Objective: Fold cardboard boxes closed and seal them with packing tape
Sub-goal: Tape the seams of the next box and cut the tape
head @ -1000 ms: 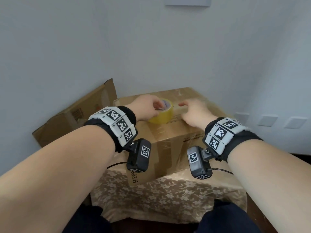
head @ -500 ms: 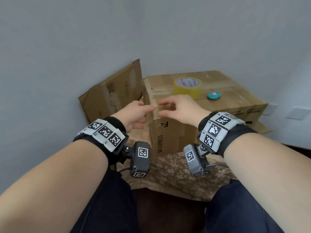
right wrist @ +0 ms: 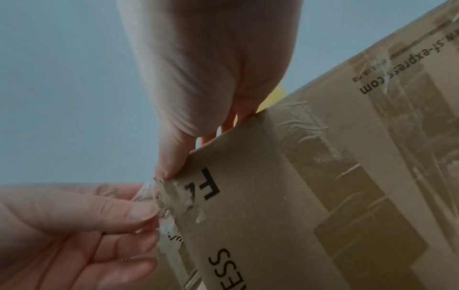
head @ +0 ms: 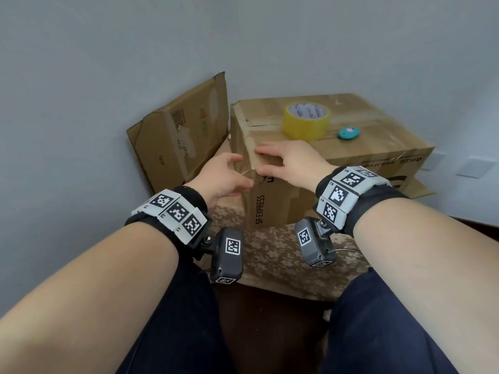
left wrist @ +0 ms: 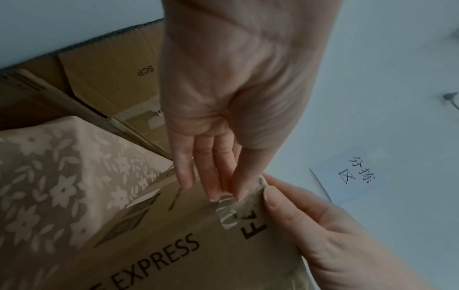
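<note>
A brown SF EXPRESS cardboard box (head: 324,163) stands closed on a cloth-covered table, old clear tape across its top. A yellow packing tape roll (head: 306,120) sits on the lid. At the box's near left corner, my left hand (head: 243,170) pinches the crinkled end of a clear tape strip (left wrist: 227,210) between thumb and fingers (right wrist: 141,212). My right hand (head: 260,160) lies over the same corner, fingers flat on the lid and thumb (right wrist: 171,166) pressing the front face just above the strip (right wrist: 174,196).
A small teal object (head: 349,133) lies on the lid right of the roll. A second worn cardboard box (head: 183,130) leans against the wall at the left. The floral tablecloth (head: 272,255) hangs over the near table edge above my knees.
Both hands left the tape roll on the lid and came down to the box's near left corner. The right hand now lies on the corner, the left holds the tape end.
</note>
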